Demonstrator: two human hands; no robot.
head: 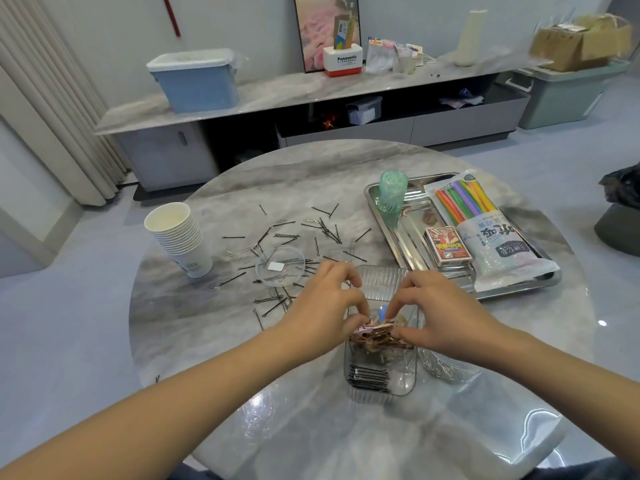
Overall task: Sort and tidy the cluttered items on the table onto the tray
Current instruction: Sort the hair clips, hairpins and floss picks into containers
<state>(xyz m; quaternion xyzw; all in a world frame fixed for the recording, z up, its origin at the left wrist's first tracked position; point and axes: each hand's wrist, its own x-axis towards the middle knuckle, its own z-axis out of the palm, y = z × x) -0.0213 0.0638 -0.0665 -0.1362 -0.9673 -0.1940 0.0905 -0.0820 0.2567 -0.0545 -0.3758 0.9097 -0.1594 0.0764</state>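
Note:
A clear ribbed plastic box (pixel 381 388) stands on the round marble table (pixel 242 358) in front of me. Its near compartment holds a neat bundle of black hairpins (pixel 370 378). Over its middle compartment, my left hand (pixel 325 311) and my right hand (pixel 441 313) both pinch a bunch of small pinkish-brown clips (pixel 375 332). Black hairpins (pixel 322 226) and paper clips lie scattered across the table beyond the box. At the right, the steel tray (pixel 408 244) carries a green cup stack (pixel 391 197), a pack of coloured straws (pixel 485 226) and a red card box (pixel 448 245).
A stack of white paper cups (pixel 180 237) leans at the left. A small clear round lid (pixel 280 266) lies among the pins. A crumpled clear wrapper (pixel 446 370) sits right of the box. Behind the table runs a low cabinet with a blue bin (pixel 195 79).

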